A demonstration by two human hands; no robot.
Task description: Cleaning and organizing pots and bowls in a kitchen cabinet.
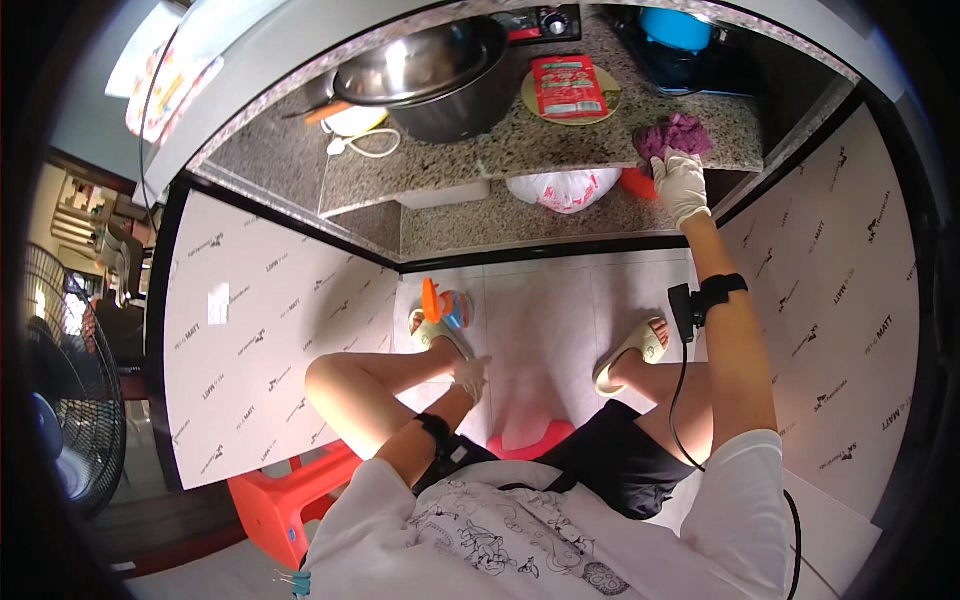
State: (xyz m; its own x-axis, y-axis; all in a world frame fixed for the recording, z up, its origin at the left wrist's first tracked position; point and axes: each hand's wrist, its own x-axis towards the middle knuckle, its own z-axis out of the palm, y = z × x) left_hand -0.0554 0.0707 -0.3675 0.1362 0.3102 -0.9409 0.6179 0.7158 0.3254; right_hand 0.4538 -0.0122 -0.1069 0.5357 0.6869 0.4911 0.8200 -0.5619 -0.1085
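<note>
My right hand (681,186), in a white glove, presses a crumpled purple cloth (677,135) onto the front right edge of the speckled granite shelf (480,165). My left hand (472,377), gloved too, hangs low between my knees, near my ankle; its fingers are blurred and I see nothing held in it. On the floor by my left foot stands a spray bottle (457,309) with an orange head. A red packet (568,86) lies on a round, flat greenish thing (611,97) left of the cloth.
A steel bowl (420,64) rests on a dark pot (457,112), near a white cable (382,142). At the back right is a blue container (675,28). Below the shelf sit a white plastic bag (562,189) and a red object (637,184). Open cabinet doors flank me; a red stool (270,510) is at left.
</note>
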